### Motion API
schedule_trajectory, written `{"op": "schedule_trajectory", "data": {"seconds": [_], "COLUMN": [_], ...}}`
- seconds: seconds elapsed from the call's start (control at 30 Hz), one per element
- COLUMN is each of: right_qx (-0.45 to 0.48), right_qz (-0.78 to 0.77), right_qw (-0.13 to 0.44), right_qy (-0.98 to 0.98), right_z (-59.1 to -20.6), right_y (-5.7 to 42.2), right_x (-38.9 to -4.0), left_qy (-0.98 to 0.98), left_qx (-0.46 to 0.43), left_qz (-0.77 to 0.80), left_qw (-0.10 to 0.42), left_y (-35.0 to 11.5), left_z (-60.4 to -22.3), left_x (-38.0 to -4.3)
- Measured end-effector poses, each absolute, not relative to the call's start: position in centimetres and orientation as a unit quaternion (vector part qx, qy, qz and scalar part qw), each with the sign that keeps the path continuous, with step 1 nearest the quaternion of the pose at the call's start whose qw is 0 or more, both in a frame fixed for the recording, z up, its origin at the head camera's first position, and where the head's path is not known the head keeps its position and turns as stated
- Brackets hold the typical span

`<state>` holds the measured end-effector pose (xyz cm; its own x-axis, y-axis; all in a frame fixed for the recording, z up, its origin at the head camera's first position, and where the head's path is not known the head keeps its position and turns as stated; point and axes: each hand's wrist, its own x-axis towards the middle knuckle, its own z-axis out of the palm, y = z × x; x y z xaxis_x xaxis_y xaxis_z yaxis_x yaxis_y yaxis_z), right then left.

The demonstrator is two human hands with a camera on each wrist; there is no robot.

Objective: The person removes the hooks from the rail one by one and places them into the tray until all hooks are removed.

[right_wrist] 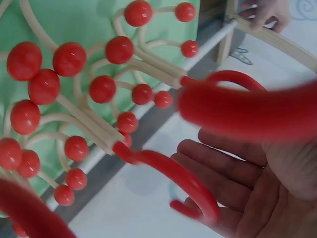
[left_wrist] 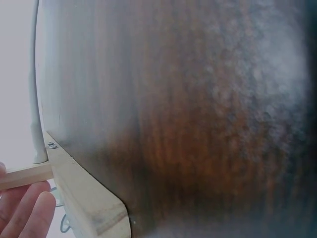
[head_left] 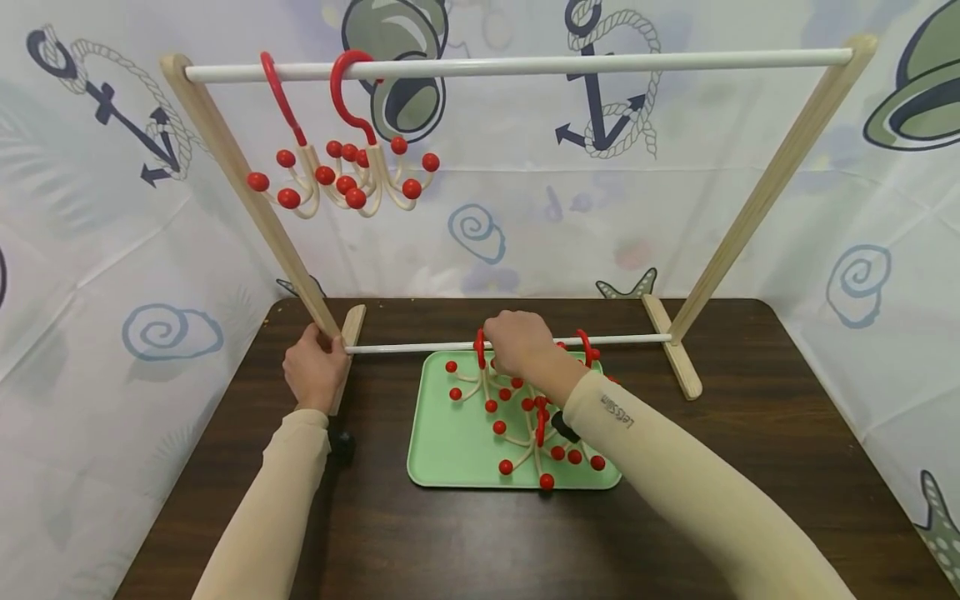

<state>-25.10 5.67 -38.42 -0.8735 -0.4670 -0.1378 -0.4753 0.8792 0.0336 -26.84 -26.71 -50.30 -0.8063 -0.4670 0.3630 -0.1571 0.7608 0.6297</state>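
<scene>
My left hand (head_left: 315, 369) grips the foot of the left wooden post (head_left: 251, 183); fingers (left_wrist: 38, 210) and thumb lie on either side of it in the left wrist view. Over the far side of a green tray (head_left: 442, 454) reaches my right hand (head_left: 519, 340). In the right wrist view its fingers are extended, beside the red hooks (right_wrist: 183, 173) of hangers with pale arms and red ball tips. A left hanger (head_left: 481, 350), a front hanger (head_left: 541, 423) and a right one (head_left: 585, 343) show on the tray, partly hidden by my right hand and arm.
Two similar hangers, one with a hook (head_left: 281, 100) and one beside it (head_left: 351, 96), hang at the left of the white top rail (head_left: 525, 66). A lower white rail (head_left: 405, 347) runs behind the tray. The right post (head_left: 772, 187) stands on a wooden foot (head_left: 672, 350).
</scene>
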Motion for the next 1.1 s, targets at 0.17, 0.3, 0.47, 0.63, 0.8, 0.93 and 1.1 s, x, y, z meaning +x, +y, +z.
{"op": "schedule_trajectory", "data": {"seconds": [0.17,0.3,0.47,0.63,0.8,0.93,1.1], "right_qx": [-0.241,-0.249,-0.263,-0.288,-0.316,-0.331,-0.326], "right_qz": [-0.012,-0.037,-0.062,-0.115,-0.194,-0.241,-0.263], "right_qw": [0.083,0.081,0.067,0.011,-0.12,-0.206,-0.206], "right_qy": [0.967,0.964,0.96,0.951,0.921,0.888,0.884], "right_z": [-36.6,-35.2,-32.8,-29.8,-27.2,-25.6,-23.4], "right_y": [6.7,7.8,8.5,8.3,7.1,6.0,4.4], "right_x": [-24.1,-23.3,-22.5,-22.3,-22.4,-22.6,-23.2], "left_qy": [-0.902,-0.903,-0.903,-0.903,-0.902,-0.902,-0.901], "left_qx": [0.17,0.171,0.172,0.168,0.17,0.17,0.167], "left_qz": [-0.303,-0.304,-0.302,-0.3,-0.302,-0.302,-0.305], "left_qw": [0.257,0.251,0.252,0.256,0.258,0.258,0.26], "left_y": [-26.5,-26.4,-26.5,-26.6,-26.7,-26.7,-26.8], "left_z": [-50.6,-50.8,-50.8,-50.8,-50.7,-50.5,-50.3], "left_x": [-26.4,-26.3,-26.3,-26.5,-26.5,-26.5,-26.6]}}
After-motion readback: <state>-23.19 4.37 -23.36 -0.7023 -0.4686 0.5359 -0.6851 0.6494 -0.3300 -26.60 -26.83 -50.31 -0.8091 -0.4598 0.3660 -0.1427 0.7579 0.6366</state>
